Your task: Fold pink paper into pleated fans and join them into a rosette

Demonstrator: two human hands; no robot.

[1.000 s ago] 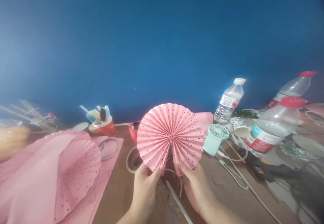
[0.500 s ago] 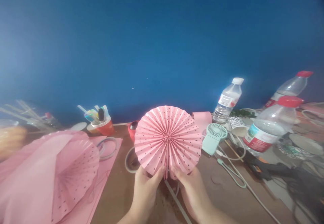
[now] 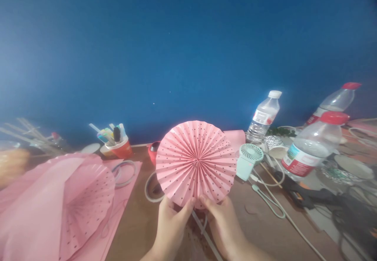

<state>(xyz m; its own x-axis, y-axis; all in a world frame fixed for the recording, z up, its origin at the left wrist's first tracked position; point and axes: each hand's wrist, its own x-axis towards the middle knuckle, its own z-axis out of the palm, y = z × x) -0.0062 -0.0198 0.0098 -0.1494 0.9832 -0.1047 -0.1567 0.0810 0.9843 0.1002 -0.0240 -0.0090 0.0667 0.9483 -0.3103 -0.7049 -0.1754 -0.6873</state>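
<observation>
at far left, blurred sticks (image 3: 28, 131) lean near the blue wall (image 3: 188, 56). in front, a plain pink sheet (image 3: 32, 217) lies across a pleated, dotted paper (image 3: 91, 198). a ring (image 3: 127, 184) lies on the flat pink paper (image 3: 118, 217) beside these, and behind it a red cup (image 3: 121, 151) holds pens (image 3: 117, 134). next comes a tape roll (image 3: 153, 200) on the brown table (image 3: 250, 237), just beside the disc, with a red thing (image 3: 152, 157) behind, partly hidden.

the disc (image 3: 196, 155), pink, pleated and dotted, stands upright at the middle, facing the camera. both hands grip its lower edge: the left hand (image 3: 171, 223) just left of the bottom, the right hand (image 3: 225, 225) just right, thumbs on the front, the other fingers mostly hidden. a pale strip (image 3: 210, 243) lies below, between the wrists.

to the right are a mint fan (image 3: 249, 157), a white-capped bottle (image 3: 265, 115), a patterned cup (image 3: 275, 147), a white cable (image 3: 297, 229), a black tool (image 3: 312, 196) and two red-capped bottles (image 3: 312, 149).
</observation>
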